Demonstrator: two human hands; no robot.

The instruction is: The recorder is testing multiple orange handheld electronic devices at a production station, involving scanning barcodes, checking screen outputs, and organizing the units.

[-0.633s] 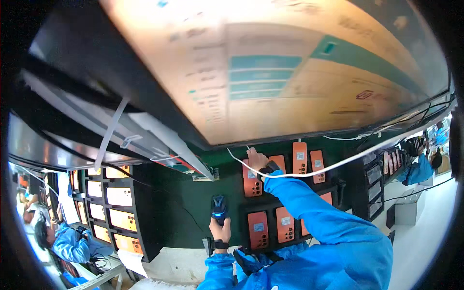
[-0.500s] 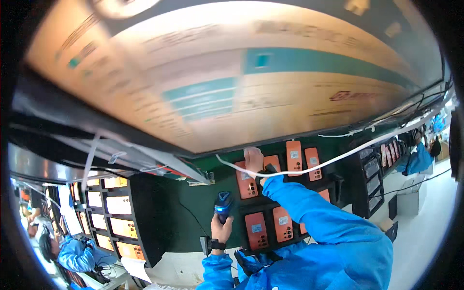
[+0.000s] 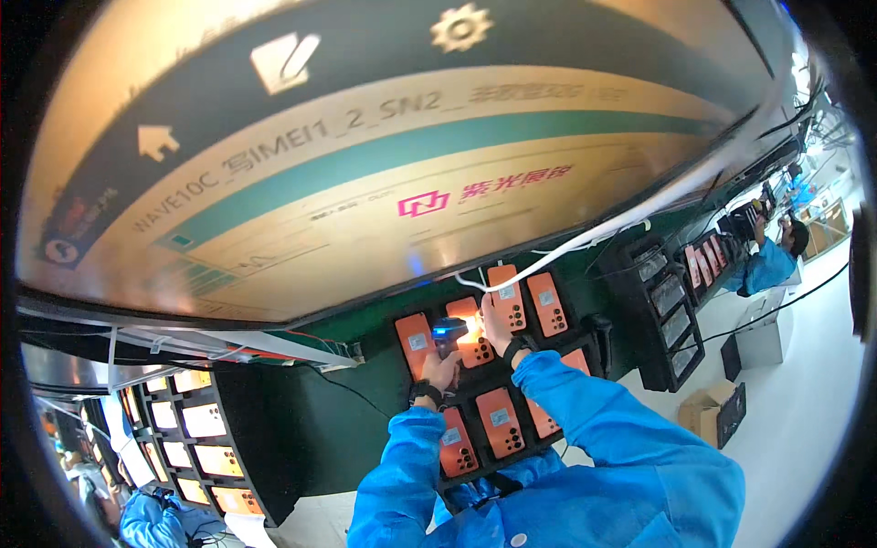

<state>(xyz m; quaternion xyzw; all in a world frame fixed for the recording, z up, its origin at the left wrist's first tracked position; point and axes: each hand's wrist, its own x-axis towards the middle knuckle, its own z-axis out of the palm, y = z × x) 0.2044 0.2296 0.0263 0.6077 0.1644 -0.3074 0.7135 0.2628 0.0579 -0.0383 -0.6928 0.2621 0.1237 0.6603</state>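
In my left hand (image 3: 440, 370) is a black and blue handheld barcode scanner (image 3: 447, 331), with the fingers closed round its handle. A bright glow from it falls on an orange phone (image 3: 473, 340) lying back up in a black tray (image 3: 489, 381). My right hand (image 3: 495, 327) is beside that phone's right edge, its fingertips near a white cable (image 3: 566, 259). Glare and the hand's angle hide whether those fingers grip anything. More orange phones with pale labels lie round both hands, among them one phone (image 3: 500, 422) in the near row.
A large lit monitor (image 3: 365, 237) overhangs the far side of the green work surface (image 3: 338, 425). At left stands a black rack (image 3: 265, 438) of phones; at right, another black rack (image 3: 650, 310) and a cardboard box (image 3: 702, 413). Other people in blue work on both sides.
My left hand has brought the scanner rightward and up, over the phones, and its light now shows. My right hand has shifted slightly right and down. The whole view has turned.
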